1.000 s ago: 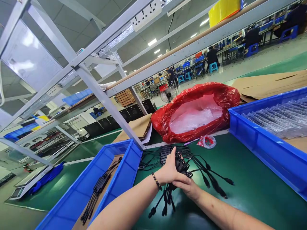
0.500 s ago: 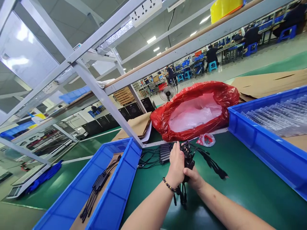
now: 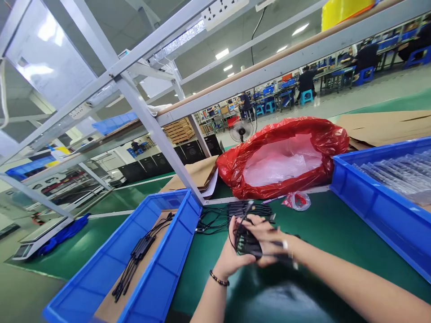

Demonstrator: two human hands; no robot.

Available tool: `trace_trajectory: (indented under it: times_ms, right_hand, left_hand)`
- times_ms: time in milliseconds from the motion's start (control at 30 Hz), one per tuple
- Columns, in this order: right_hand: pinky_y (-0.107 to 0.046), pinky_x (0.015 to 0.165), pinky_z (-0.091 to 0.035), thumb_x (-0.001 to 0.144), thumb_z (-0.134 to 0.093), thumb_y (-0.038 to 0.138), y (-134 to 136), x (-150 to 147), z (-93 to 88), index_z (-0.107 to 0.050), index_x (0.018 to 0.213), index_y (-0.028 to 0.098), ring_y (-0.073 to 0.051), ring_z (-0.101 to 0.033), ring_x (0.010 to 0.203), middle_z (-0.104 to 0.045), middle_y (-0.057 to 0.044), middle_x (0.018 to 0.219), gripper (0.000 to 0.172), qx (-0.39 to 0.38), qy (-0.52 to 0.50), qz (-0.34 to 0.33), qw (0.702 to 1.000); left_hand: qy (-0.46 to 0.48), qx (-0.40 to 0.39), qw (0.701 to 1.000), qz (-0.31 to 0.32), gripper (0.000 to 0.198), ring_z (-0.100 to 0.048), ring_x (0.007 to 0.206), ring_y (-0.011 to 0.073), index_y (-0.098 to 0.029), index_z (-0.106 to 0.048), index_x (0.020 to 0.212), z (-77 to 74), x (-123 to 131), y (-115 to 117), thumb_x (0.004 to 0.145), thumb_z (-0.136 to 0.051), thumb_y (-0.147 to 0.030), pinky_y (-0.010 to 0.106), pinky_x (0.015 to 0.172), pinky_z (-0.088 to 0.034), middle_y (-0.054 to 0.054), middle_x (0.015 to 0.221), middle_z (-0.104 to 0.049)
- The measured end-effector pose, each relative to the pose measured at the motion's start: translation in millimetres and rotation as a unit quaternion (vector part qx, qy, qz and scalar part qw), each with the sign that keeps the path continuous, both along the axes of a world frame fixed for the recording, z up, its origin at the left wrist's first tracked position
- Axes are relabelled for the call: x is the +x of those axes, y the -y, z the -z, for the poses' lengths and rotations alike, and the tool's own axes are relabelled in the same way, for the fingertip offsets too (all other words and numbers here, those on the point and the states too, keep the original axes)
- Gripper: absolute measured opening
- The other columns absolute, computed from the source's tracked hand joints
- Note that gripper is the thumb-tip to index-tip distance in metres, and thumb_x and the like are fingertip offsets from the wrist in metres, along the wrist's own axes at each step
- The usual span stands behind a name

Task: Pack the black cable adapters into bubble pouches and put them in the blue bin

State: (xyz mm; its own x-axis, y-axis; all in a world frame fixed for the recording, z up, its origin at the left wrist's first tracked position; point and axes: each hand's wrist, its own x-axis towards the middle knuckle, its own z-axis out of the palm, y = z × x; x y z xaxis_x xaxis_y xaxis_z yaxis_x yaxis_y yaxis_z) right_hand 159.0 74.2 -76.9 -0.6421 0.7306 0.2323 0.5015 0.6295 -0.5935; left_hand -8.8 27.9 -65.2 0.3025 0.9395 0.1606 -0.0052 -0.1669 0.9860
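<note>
Left hand (image 3: pixel 231 258) cups the black cable bundle (image 3: pixel 247 244) from below, fingers wrapped round it. Right hand (image 3: pixel 269 233) closes over the top, probably to keep loose leads together. Bundle is just above the green desk (image 3: pixel 323 224), near the blue bin (image 3: pixel 178 242).

I see matt black plastic cable bundle (image 3: pixel 248 242), smooth green bench (image 3: pixel 336 242) with slight sheen, glossy blue plastic bins (image 3: pixel 168 251), crinkled shiny red plastic bag (image 3: pixel 313 130), brown cardboard (image 3: pixel 198 172), painted metal frame (image 3: pixel 158 134).
</note>
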Motion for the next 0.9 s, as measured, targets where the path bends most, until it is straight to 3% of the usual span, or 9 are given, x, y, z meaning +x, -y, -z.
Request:
trace_trajectory:
  times_ms: [133,233,367,433,567,700,900]
  right_hand:
    - [-0.049,0.094,-0.023,0.035,-0.071,0.033,12.2,-31.8,51.7,-0.022,0.137,0.016,-0.038,-0.033,0.111,-0.032,-0.018,0.128,0.114,0.003,0.108,-0.064,0.992]
    - [-0.049,0.095,-0.02,0.034,-0.07,0.032,20.1,-39.0,61.4,-0.017,0.138,0.015,-0.039,-0.031,0.111,-0.03,-0.019,0.128,0.119,0.011,0.121,-0.069,0.99]
    - [-0.048,0.096,-0.017,0.038,-0.069,0.036,23.1,-40.8,55.1,-0.015,0.138,0.012,-0.038,-0.031,0.111,-0.033,-0.019,0.126,0.116,0.002,0.138,-0.057,0.989]
    - [-0.048,0.095,-0.018,0.038,-0.069,0.04,23.4,-41.2,53.9,-0.021,0.137,0.012,-0.038,-0.032,0.11,-0.035,-0.019,0.125,0.113,0.001,0.15,-0.055,0.987]
    - [-0.048,0.097,-0.019,0.039,-0.069,0.047,25.0,-42.1,55.0,-0.03,0.133,0.009,-0.038,-0.032,0.11,-0.036,-0.02,0.125,0.109,0.001,0.163,-0.035,0.986]
    - [-0.052,0.098,-0.016,0.04,-0.07,0.052,21.9,-45.3,53.7,-0.024,0.136,0.006,-0.042,-0.027,0.116,-0.031,-0.024,0.13,0.116,-0.025,0.172,-0.035,0.984]
    - [-0.056,0.097,-0.014,0.033,-0.073,0.057,-9.0,-55.6,53.1,-0.024,0.137,0.011,-0.042,-0.027,0.118,-0.034,-0.023,0.129,0.124,-0.004,0.185,-0.086,0.979]
  left_hand:
    - [0.028,-0.069,0.988,-0.137,0.089,-0.041,0.119,0.0284,-0.02,-0.036,0.127,61.1,-19.8,17.3,0.05,-0.076,-0.043,0.038,0.102,-0.03,0.013,0.13,-0.044]
    - [0.102,-0.106,0.966,-0.214,0.071,-0.052,0.108,0.0264,-0.019,-0.042,0.12,77.5,-21.0,20.5,0.059,-0.071,-0.039,0.038,0.095,-0.038,0.012,0.117,-0.054]
    - [0.21,-0.123,0.934,-0.261,0.059,-0.058,0.097,0.0195,-0.02,-0.042,0.118,68.3,-17.4,11.2,0.066,-0.067,-0.031,0.031,0.087,-0.042,0.007,0.102,-0.061]
    - [0.257,-0.15,0.917,-0.264,0.053,-0.061,0.081,0.0154,-0.02,-0.045,0.113,62.7,-17.4,3.4,0.066,-0.067,-0.027,0.028,0.078,-0.045,0.003,0.085,-0.063]
    - [0.349,-0.187,0.859,-0.324,0.037,-0.052,0.048,0.0076,-0.019,-0.052,0.095,55.7,-30.7,-11.3,0.061,-0.064,-0.012,0.024,0.058,-0.046,-0.007,0.056,-0.05]
    - [0.396,-0.174,0.82,-0.374,0.022,-0.039,0.038,0.0029,-0.017,-0.051,0.077,47.6,-61.2,-22.5,0.062,-0.058,-0.003,0.018,0.047,-0.041,-0.009,0.051,-0.037]
    - [0.374,-0.184,0.802,-0.427,0.019,-0.038,0.034,0.0025,-0.017,-0.046,0.068,45.2,-93.6,-38.9,0.066,-0.052,0.002,0.016,0.041,-0.036,-0.009,0.05,-0.038]
